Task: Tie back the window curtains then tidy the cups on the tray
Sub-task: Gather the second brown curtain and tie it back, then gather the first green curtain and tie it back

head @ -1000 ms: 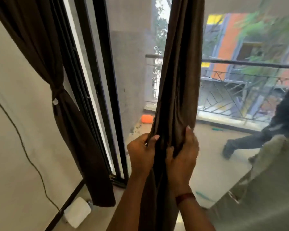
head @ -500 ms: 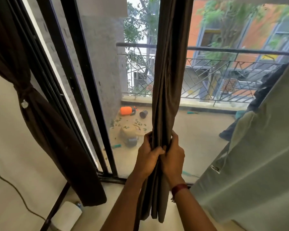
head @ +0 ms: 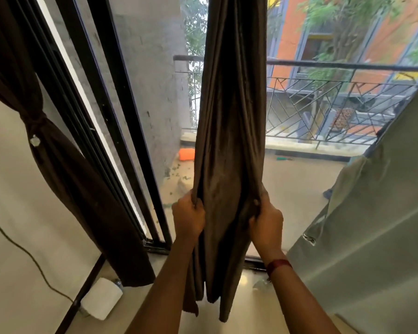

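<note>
A dark brown curtain (head: 229, 121) hangs bunched in front of the glass door, its hem loose above the floor. My left hand (head: 188, 216) grips its left edge, and my right hand (head: 265, 221) grips its right edge at the same height. The cloth between them is spread wider than above. A second brown curtain (head: 65, 179) hangs at the left wall, cinched by a tieback with a white clasp (head: 35, 141). No tray or cups are in view.
A black door frame (head: 130, 131) stands left of the held curtain. A pale green cloth (head: 376, 232) fills the right side. A white paper roll (head: 102, 298) and a black cable (head: 22, 249) lie by the left wall. Beyond the glass are a balcony railing (head: 335, 97) and an orange object (head: 186, 154).
My hands were together on the bunched curtain; now they have moved apart, each pulling one edge outward. The camera view has shifted a little.
</note>
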